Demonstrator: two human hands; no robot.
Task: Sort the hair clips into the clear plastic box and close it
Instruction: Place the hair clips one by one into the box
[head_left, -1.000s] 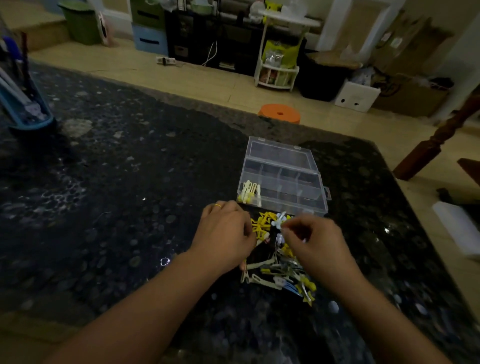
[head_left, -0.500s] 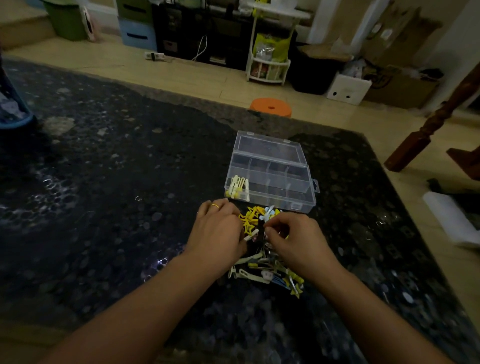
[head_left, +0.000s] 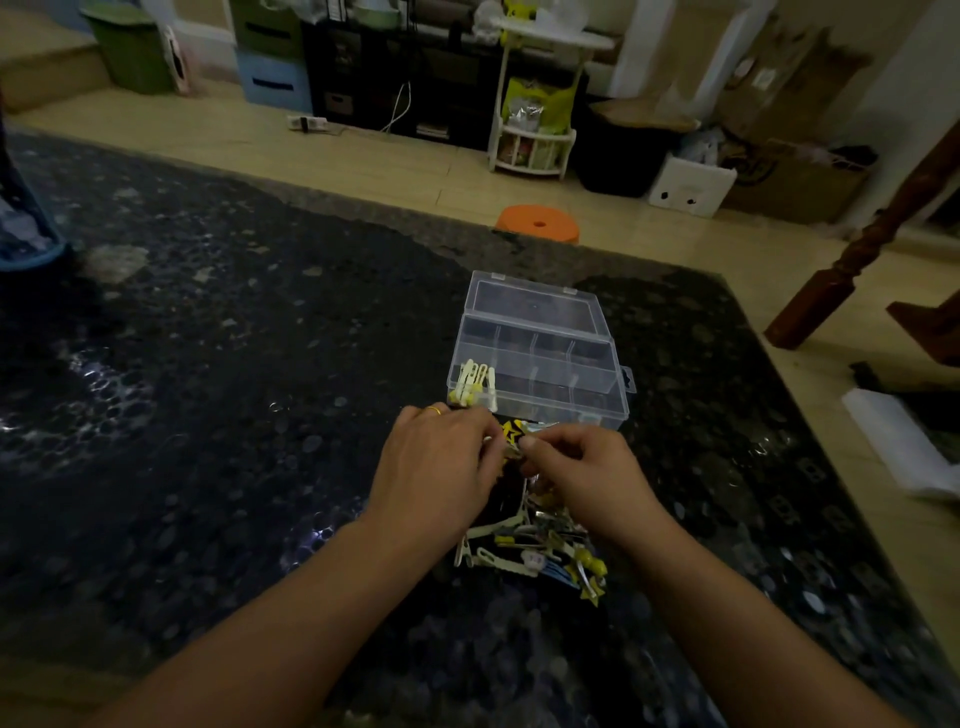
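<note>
The left hand (head_left: 436, 462) and right hand (head_left: 582, 467) meet with curled fingers, pinching a yellow star hair clip (head_left: 511, 435) between them above the loose clip pile (head_left: 535, 545). Just beyond them, the clear compartment box (head_left: 540, 364) lies open, pale clips (head_left: 472, 384) in its near-left cell. Best to free one clip fully before lifting, so none drag onto the bench (head_left: 208, 415).

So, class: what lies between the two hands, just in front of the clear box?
In the head view, yellow hair clips lie between the left hand and right hand, near the box.
</note>
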